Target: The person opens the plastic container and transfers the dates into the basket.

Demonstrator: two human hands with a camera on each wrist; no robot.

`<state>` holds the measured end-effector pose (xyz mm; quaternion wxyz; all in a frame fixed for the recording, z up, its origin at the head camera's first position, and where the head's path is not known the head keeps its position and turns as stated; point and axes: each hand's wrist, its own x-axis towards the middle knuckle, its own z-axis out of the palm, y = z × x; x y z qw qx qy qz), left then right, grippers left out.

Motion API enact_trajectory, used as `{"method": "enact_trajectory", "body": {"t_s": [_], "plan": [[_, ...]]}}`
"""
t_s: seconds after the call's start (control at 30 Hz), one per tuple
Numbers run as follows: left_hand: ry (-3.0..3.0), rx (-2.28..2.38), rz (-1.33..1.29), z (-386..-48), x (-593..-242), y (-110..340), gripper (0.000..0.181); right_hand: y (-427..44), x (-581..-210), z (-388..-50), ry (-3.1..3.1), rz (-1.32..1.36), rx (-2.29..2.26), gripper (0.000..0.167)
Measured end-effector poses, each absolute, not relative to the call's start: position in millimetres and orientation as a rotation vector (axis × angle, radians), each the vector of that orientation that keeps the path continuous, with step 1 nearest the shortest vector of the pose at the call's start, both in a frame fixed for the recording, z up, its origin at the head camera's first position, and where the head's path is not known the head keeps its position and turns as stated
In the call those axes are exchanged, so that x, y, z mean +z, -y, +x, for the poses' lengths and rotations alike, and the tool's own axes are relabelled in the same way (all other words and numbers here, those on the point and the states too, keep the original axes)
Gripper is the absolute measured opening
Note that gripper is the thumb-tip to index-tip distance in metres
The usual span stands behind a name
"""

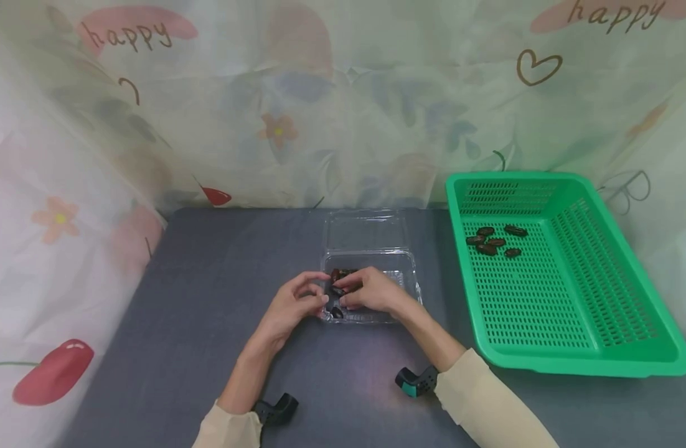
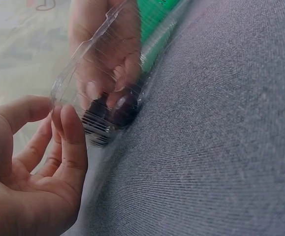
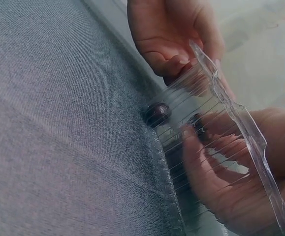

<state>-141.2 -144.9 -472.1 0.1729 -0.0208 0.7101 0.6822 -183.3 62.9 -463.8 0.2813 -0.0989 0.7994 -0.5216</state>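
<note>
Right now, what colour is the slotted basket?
The basket is bright green, showing best in the head view.

Dates are dark brown, the basket green, the tabletop grey, the backdrop flowered.

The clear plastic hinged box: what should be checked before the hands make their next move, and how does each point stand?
1. Transparent lid of the clear plastic box folded back: ok, it lies open on the far side.
2. Box steadied: ok, the left hand pinches its left side.
3. Dark brown oval fruit gripped: ok, the right hand seems to pinch it inside the box.
4. Box ready to close: not ok, the right hand is inside.
5. Number of fruits in the box: cannot tell, the right hand hides part.
6. More fruits available: ok, six similar fruits lie in the green perforated plastic basket.
</note>
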Motion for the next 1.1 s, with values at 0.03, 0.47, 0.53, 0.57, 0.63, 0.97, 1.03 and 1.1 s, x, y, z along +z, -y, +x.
{"method": "enact_trajectory", "body": {"t_s": [0.03, 0.47, 0.53, 0.57, 0.63, 0.97, 1.03, 1.1], "plan": [[-2.013, 1.934, -0.057, -141, -472, 145, 0.041, -63, -464, -183, -2.149, -0.258, -1.396, 0.033], [-2.014, 1.950, -0.049, -142, -473, 142, 0.041, -71, -441, -176, -2.296, -0.243, -1.477, 0.021], [-2.018, 1.946, -0.050, -142, -473, 142, 0.040, -73, -432, -172, -2.346, -0.259, -1.469, 0.020], [-2.022, 1.941, -0.055, -142, -472, 142, 0.040, -74, -428, -171, -2.373, -0.278, -1.467, 0.020], [-2.032, 1.928, -0.059, -142, -473, 142, 0.040, -78, -418, -166, -2.412, -0.312, -1.474, 0.020], [-2.056, 1.915, -0.054, -143, -475, 145, 0.041, -110, -375, -145, -2.599, -0.402, -1.457, 0.024], [-2.060, 1.911, -0.046, -142, -476, 145, 0.042, -120, -372, -143, -2.618, -0.418, -1.473, 0.023], [-2.064, 1.907, -0.040, -142, -476, 145, 0.042, -130, -372, -141, -2.619, -0.425, -1.507, 0.023]]}}
